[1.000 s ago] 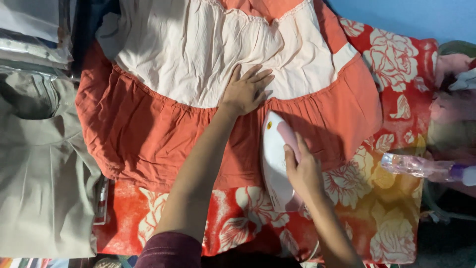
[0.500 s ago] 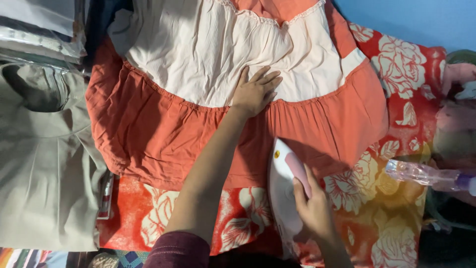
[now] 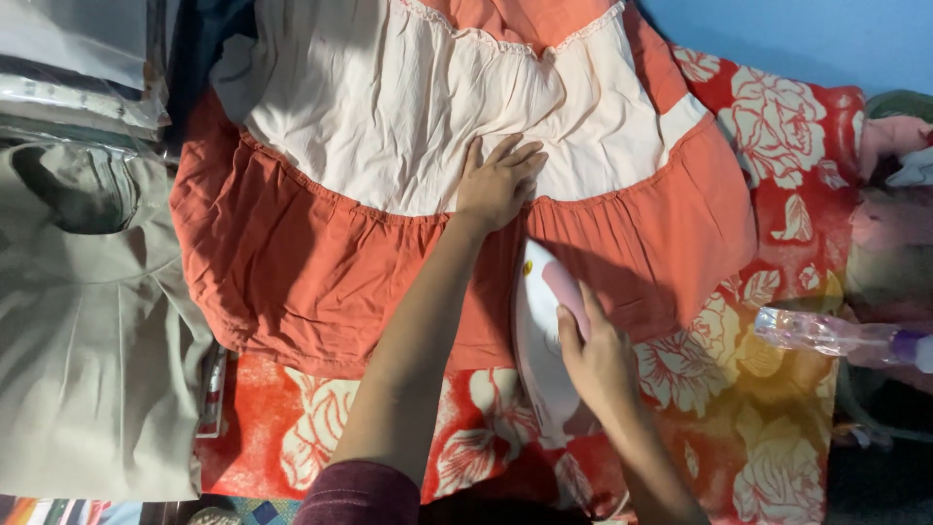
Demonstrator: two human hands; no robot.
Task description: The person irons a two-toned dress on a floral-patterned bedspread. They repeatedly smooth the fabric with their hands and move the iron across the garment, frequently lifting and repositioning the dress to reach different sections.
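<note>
An orange and cream tiered garment [image 3: 321, 262] lies spread over a red floral cloth [image 3: 777, 136]. My left hand [image 3: 498, 180] presses flat on the garment where the cream panel meets the orange ruffle, fingers spread. My right hand [image 3: 595, 360] grips the pink handle of a white electric iron [image 3: 540, 331], which rests on the orange ruffle just below my left hand, its tip pointing toward that hand.
A folded beige garment [image 3: 87, 331] lies at the left edge. Stacked wrapped fabrics [image 3: 68, 68] sit at the top left. A clear plastic bottle [image 3: 836, 335] lies on its side at the right, beside piled clothes [image 3: 894, 194]. A blue wall [image 3: 797, 39] stands behind.
The iron first slid down toward me, then came back up the orange ruffle toward my left hand. My left hand stayed pressed on the seam.
</note>
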